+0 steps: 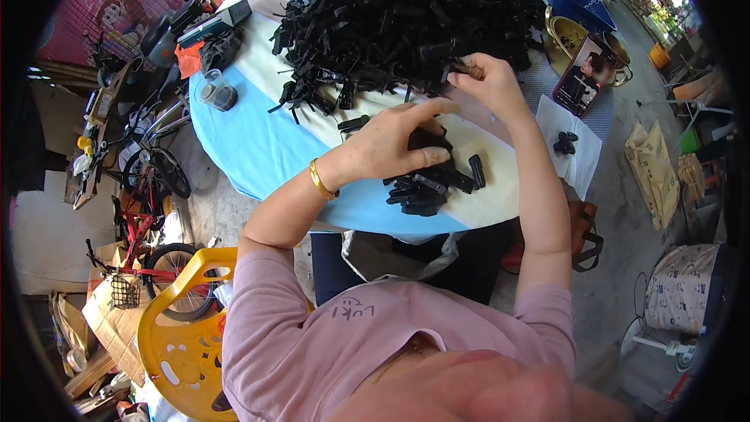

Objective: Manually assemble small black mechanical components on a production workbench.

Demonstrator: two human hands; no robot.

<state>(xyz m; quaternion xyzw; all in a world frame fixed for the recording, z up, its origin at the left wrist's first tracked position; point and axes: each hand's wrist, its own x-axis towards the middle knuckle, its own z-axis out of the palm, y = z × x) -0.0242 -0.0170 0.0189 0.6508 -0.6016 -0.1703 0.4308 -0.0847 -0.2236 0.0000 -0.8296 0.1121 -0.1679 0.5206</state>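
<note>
Head view, and the focus is the loose black piece (476, 172) at the right of the small pile (422, 191), near the front edge of the worktop (234, 141). Its long axis runs away from the person, far end leaning slightly left; which end is its front, nobody can tell from here. Over that pile hangs the left hand (383, 141), grip spread, thumb well apart from the fingers, black pieces showing in the gap, nothing clearly held. Beyond it, the right hand (488, 82) has thumb and fingers drawn close at the rim of the large heap (406, 23); whether that grip has a piece, no telling. The pile sits near the body, probably for easy reach. Out right, a phone (584, 74) stands tilted before a golden pot (566, 37), likely propped so its screen faces the person, above a white sheet (551, 119) bearing a dark cluster (565, 143).
</note>
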